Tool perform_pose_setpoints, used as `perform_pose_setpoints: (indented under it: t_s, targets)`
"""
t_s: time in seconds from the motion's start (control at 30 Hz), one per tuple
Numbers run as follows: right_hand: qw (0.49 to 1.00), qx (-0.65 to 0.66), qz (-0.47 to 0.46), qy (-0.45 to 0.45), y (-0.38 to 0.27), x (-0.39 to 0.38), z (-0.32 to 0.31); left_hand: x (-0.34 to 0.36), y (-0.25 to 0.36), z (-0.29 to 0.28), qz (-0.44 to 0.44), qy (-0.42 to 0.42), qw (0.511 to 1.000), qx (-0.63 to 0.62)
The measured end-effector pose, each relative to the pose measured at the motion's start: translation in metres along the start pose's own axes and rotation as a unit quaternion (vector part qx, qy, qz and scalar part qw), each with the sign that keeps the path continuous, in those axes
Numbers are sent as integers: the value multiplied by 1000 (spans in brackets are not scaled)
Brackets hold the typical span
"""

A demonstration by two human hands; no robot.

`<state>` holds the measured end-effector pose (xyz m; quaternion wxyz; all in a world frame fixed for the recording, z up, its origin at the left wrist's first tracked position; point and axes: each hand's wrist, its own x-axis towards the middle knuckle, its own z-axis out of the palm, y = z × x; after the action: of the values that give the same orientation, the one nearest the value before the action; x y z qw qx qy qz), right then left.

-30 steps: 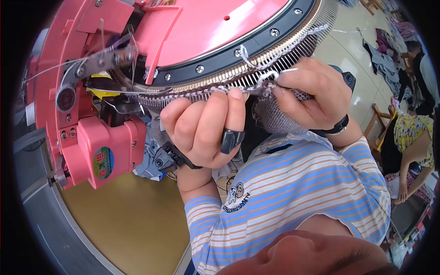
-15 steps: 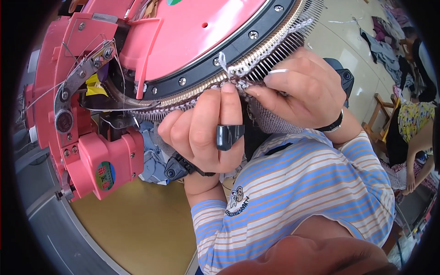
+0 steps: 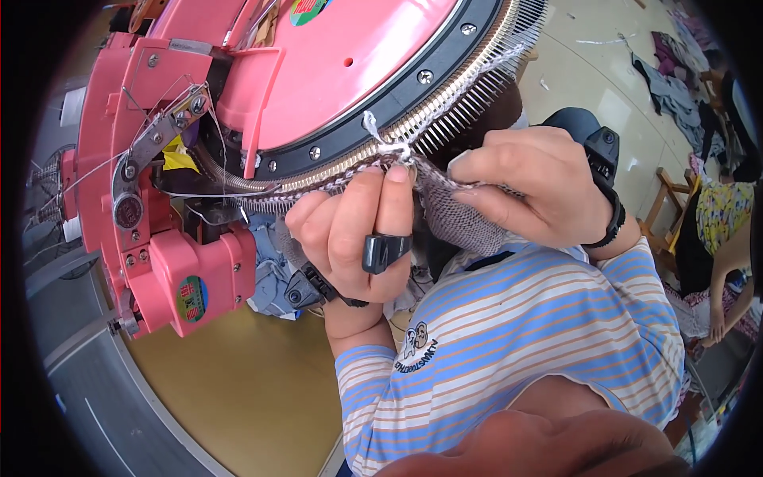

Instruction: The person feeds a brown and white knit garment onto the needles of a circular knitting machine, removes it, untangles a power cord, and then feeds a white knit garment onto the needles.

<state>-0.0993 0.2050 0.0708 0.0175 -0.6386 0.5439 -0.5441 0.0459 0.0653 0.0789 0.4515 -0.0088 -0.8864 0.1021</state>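
Note:
A pink circular knitting machine [image 3: 342, 63] fills the top of the view, with a ring of metal needles [image 3: 445, 107] along its dark rim. Grey knitted fabric [image 3: 457, 219] hangs from the needles. My left hand [image 3: 358, 234] pinches the fabric's upper edge at the needles; a small black tool [image 3: 385, 250] sits on one finger. My right hand [image 3: 532, 191] grips the fabric just to the right and pulls it taut. A short white yarn tail [image 3: 373, 127] sticks up beside my left fingertips.
The machine's pink carriage block [image 3: 187, 278] with a metal yarn guide arm [image 3: 151, 147] stands at left. A tan tabletop [image 3: 238, 381] lies below it. Another person in patterned clothes [image 3: 715, 230] sits at the right edge, with clothes on the floor [image 3: 671, 87] beyond.
The view has shifted, so the machine sits higher and more tilted. Both hands have stayed on the fabric edge and moved slightly along the needle ring.

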Motion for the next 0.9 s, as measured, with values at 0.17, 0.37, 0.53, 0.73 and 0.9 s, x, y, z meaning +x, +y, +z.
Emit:
perform_pose_setpoints:
  t_s: [0.17,0.37,0.53,0.73,0.9]
  targets:
    - [990,-83,-114,-5,-2,4,-5,-3,-7,2,30,22,999,-20]
    - [988,-114,-86,56,2,12,-4,2,-3,3,23,-4,999,48]
    - [985,-112,-102,78,5,15,-1,5,1,1,9,-5,1000,-5]
    - [990,-48,-111,74,7,12,8,-3,-3,-3,-7,-12,1000,-13]
    - [985,-100,-104,98,10,10,14,-3,0,-5,-20,-30,998,46]
